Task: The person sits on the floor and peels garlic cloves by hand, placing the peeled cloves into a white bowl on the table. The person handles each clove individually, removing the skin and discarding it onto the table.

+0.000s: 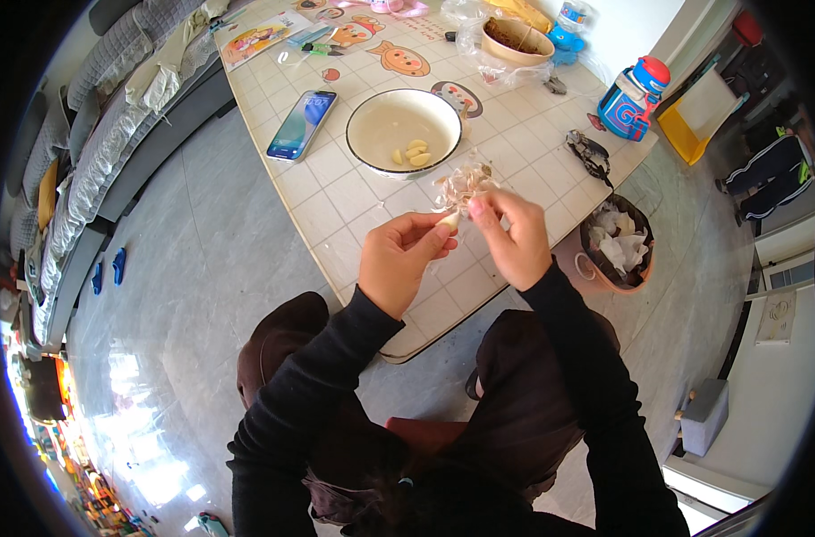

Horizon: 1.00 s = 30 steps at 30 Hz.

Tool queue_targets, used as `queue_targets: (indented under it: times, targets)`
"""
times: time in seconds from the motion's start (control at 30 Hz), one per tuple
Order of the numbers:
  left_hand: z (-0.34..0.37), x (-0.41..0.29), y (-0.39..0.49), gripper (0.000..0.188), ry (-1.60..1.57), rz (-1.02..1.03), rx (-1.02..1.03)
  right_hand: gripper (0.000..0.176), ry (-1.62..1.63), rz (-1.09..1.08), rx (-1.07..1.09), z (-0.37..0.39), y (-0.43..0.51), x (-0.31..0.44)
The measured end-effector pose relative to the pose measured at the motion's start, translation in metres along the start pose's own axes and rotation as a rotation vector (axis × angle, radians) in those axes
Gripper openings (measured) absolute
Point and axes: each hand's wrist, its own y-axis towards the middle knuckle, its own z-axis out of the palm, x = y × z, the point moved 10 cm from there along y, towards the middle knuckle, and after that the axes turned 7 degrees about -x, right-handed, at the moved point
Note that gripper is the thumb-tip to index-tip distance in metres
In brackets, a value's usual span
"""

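Note:
Between the thumb and fingers of my left hand (402, 255) is a pale garlic clove (450, 221), its pointed end turned up and away from me. My right hand (515, 231) is just beside that tip, thumb and forefinger close together. Whether they pinch a bit of skin is too small to make out. Right behind my hands lies a heap of papery garlic skins (466, 186) on the table. Farther back stands a white enamel bowl (380, 119) with a dark rim. Several peeled garlic cloves (417, 153) lie inside it.
A smartphone (302, 126) lies left of the bowl. At the back right are a food tub (517, 50) in plastic film and a blue water bottle (629, 101). Dark-strapped item (588, 153) lies near the right edge. Below it stands a lined trash bin (619, 245).

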Motion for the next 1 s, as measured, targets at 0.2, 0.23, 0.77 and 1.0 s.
queue_targets:
  times: [0.2,0.23,0.77,1.0]
  targets:
    - [0.010,0.003,-0.003,0.021,0.127,0.057,0.064,0.035,-0.085,-0.040,0.091,0.018,-0.011,0.003]
    - [0.009,0.003,-0.003,0.020,0.126,0.066,0.063,0.035,-0.090,-0.062,0.075,0.017,-0.010,0.006]
    - [0.018,-0.018,-0.017,0.013,0.194,0.274,0.143,0.035,0.136,0.068,0.123,0.011,-0.015,0.006]
    - [0.021,-0.018,-0.013,0.019,0.069,0.188,0.158,0.041,0.258,0.178,0.059,0.008,-0.016,-0.001]
